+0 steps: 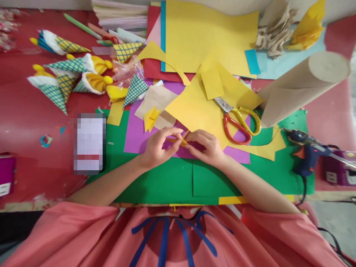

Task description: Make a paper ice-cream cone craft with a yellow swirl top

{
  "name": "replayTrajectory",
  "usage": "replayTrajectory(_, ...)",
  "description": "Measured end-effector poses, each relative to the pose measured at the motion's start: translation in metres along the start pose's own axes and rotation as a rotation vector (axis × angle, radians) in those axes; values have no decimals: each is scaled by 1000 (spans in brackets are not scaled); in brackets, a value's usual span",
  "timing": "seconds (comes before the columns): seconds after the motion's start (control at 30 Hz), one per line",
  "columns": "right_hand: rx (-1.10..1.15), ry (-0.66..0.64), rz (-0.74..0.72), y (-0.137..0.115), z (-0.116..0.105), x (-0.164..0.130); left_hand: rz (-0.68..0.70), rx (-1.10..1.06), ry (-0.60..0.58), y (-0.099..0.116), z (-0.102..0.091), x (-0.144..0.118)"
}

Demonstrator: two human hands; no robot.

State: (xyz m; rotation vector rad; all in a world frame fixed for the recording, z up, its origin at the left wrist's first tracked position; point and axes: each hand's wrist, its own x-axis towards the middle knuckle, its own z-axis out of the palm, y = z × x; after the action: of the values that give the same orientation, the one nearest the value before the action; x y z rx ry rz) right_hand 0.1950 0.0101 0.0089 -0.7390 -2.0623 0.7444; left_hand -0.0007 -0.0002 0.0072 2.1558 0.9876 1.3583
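Left hand (156, 147) and right hand (207, 147), each grip pinched shut on a small yellow paper piece (180, 141), above purple paper (136, 137), scissors (238, 120) nearby, no legible writing

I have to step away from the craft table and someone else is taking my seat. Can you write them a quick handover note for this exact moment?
Left hand and right hand: both pinch one small folded yellow paper piece between the fingertips, over the purple sheet on the green sheet.
Done: another folded yellow piece lies just beyond the left hand; finished paper cones are piled far left.
Within reach: scissors on the cut yellow paper, glue gun at right.
Left: the piece in hand is still only folded, joined to nothing.
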Motion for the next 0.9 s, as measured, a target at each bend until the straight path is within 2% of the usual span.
replayTrajectory(0.17,-51,17,-18,3,1,-2,-31,-26,-14,-3,0,-2)
replayTrajectory(0.37,-72,25,-27,2,0,-2,7,41,19,-3,1,-4)
replayTrajectory(0.7,-27,79,59,2,-1,-2,-228,-143,102,-5,1,-9)
replayTrajectory(0.9,74,73,142,1,-3,-2,-220,-131,157,-6,0,-1)
